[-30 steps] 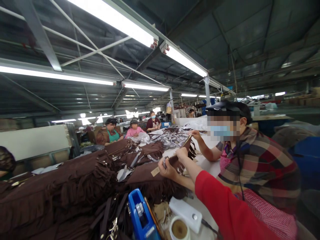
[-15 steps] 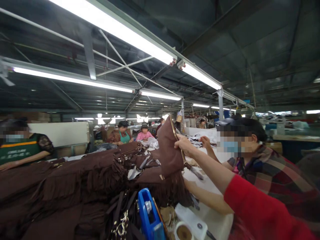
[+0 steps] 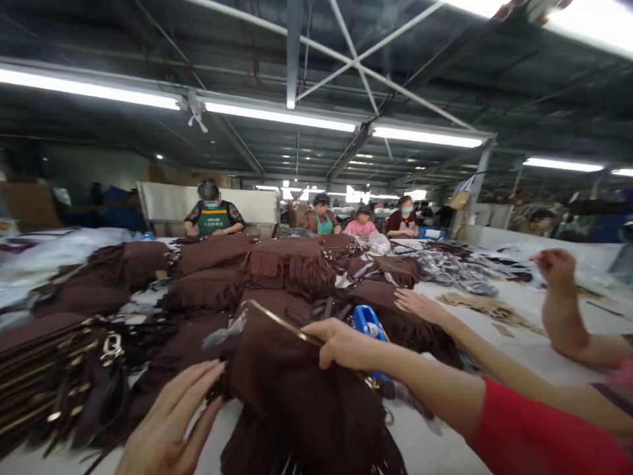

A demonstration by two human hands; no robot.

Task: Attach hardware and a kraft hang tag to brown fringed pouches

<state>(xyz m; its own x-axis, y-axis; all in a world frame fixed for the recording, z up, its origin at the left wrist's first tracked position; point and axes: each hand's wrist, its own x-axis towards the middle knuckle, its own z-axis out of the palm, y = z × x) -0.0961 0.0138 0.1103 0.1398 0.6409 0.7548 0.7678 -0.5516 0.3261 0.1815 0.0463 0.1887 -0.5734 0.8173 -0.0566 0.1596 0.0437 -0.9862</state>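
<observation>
A dark brown fringed bag [image 3: 297,389] with a gold zipper along its top edge hangs in front of me, fringe downward. My right hand [image 3: 341,343], in a red sleeve, pinches it at the zipper edge. My left hand [image 3: 173,422] is at the bag's left side, fingers stretched out and fingertips at its edge; whether they touch it I cannot tell. Just behind the bag stands a blue tape dispenser [image 3: 368,323], partly hidden by my right hand.
Brown fringed bags [image 3: 291,264] lie piled across the table. More bags with gold zippers and straps [image 3: 54,376] lie at left. A co-worker's hand [image 3: 420,307] rests on a bag at right; another raised hand [image 3: 556,267] is beyond. Several people sit opposite.
My view has swung left and down. My right hand has brought the bag from the right side to in front of me, and my left hand has come into view.
</observation>
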